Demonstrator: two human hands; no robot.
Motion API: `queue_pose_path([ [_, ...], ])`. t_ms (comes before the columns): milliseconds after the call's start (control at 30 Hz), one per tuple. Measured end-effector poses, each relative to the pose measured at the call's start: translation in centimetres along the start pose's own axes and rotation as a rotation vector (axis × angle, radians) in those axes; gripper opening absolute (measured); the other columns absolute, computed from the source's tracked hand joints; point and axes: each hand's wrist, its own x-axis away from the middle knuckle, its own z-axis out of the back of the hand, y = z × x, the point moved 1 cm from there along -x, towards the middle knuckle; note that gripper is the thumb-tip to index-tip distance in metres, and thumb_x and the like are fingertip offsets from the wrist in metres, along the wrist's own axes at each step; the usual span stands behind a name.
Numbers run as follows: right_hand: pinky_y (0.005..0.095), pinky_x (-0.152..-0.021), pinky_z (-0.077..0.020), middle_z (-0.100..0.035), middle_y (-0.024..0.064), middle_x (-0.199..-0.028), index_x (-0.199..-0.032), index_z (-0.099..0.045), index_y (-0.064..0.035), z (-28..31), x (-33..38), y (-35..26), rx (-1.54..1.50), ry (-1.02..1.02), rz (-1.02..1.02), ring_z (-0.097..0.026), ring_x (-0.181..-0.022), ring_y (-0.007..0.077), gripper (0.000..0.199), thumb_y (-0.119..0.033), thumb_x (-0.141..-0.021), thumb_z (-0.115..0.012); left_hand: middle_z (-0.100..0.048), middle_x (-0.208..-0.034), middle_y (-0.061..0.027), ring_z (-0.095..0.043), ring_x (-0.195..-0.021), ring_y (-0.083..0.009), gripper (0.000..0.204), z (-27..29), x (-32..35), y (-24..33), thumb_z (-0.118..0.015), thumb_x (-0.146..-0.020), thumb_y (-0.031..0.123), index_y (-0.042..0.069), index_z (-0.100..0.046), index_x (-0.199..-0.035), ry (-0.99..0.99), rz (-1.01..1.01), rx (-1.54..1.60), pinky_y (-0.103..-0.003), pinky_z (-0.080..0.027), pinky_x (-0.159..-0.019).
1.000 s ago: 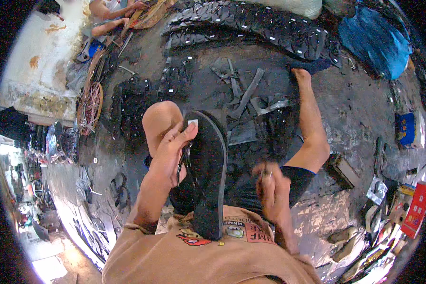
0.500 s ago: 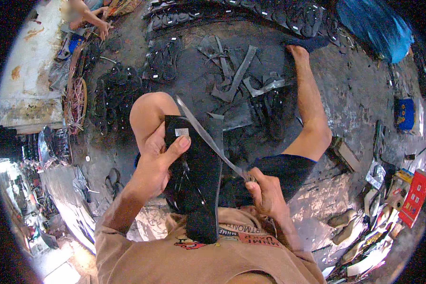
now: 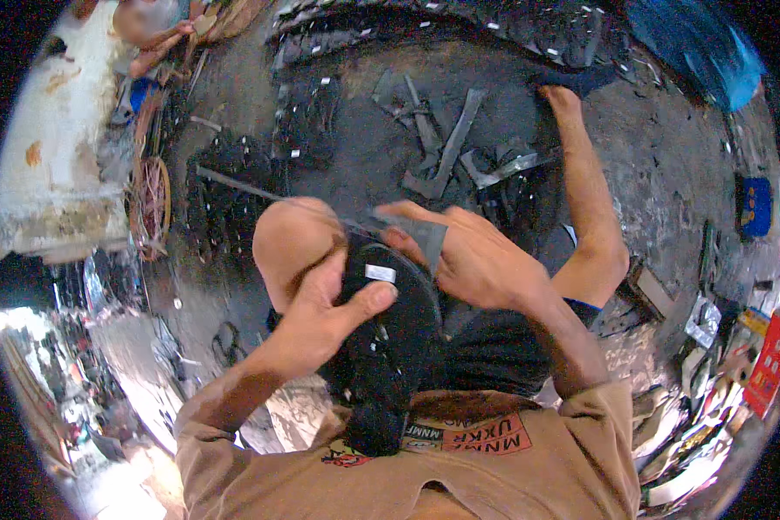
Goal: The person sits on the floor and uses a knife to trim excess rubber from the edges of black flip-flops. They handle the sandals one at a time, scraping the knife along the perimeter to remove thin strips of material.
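My left hand [image 3: 325,316] is closed round a black sandal [image 3: 368,347], its thumb pressed on top beside a small white label [image 3: 380,274]. The sandal stands lengthwise between my knee and my shirt, its far end rounded. Just beyond and to the right of that end, my right hand [image 3: 485,260] grips a long thin knife [image 3: 256,188]. The blade reaches left across my bent knee, blurred, with its handle hidden in my fingers. A grey flap of sheet material [image 3: 426,236] shows against my right fingers; whether it is still joined to the sandal I cannot tell.
Dark offcut strips [image 3: 459,143] lie on the floor ahead. Rows of black sandals [image 3: 390,39] line the far side. A blue plastic sheet [image 3: 698,52] is at the far right, a red box [image 3: 770,364] at the right. Another person's hand [image 3: 169,39] shows at far left.
My right hand has moved up and left from the sandal's near right side to its far end. The knife now points left. The sandal's squared far end now looks rounded.
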Motion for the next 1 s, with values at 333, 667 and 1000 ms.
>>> queue_pose_path([
  [333,0.0261,-0.047,-0.0352,-0.049,-0.0019,-0.064,-0.116,-0.064,-0.0056,-1.8,10.4,8.9,-0.737,0.387,-0.781,-0.043,-0.050,0.0088,0.055,-0.052,-0.111,-0.036,-0.070,-0.125,-0.0118,-0.070,-0.109,-0.0264,0.029,5.6,-0.5,2.1,-0.066,-0.098,0.004,0.010,-0.066,-0.127,0.823,-0.586,-0.115,-0.039,-0.060,-0.091],
  [667,0.0448,-0.064,-0.0527,-0.070,0.0211,-0.086,-0.122,-0.065,-0.0062,-3.2,19.1,-5.0,-0.266,0.468,-0.448,-0.069,-0.071,0.0419,0.037,-0.036,-0.104,-0.053,-0.076,-0.107,-0.0064,-0.076,-0.093,-0.0197,0.017,-7.6,-2.5,-0.5,-0.076,-0.096,0.012,0.010,-0.069,-0.112,0.293,-0.130,1.313,-0.034,-0.068,-0.080],
  [1000,0.0470,-0.059,-0.0464,-0.059,0.0203,-0.070,-0.102,-0.060,-0.0044,-4.6,20.8,-3.0,0.044,0.473,-0.497,-0.062,-0.066,0.0450,0.030,-0.034,-0.103,-0.059,-0.076,-0.106,-0.0026,-0.074,-0.099,-0.0151,0.020,-8.5,-1.5,-3.2,-0.084,-0.089,0.012,0.009,-0.073,-0.105,0.387,-0.072,1.104,-0.036,-0.063,-0.090],
])
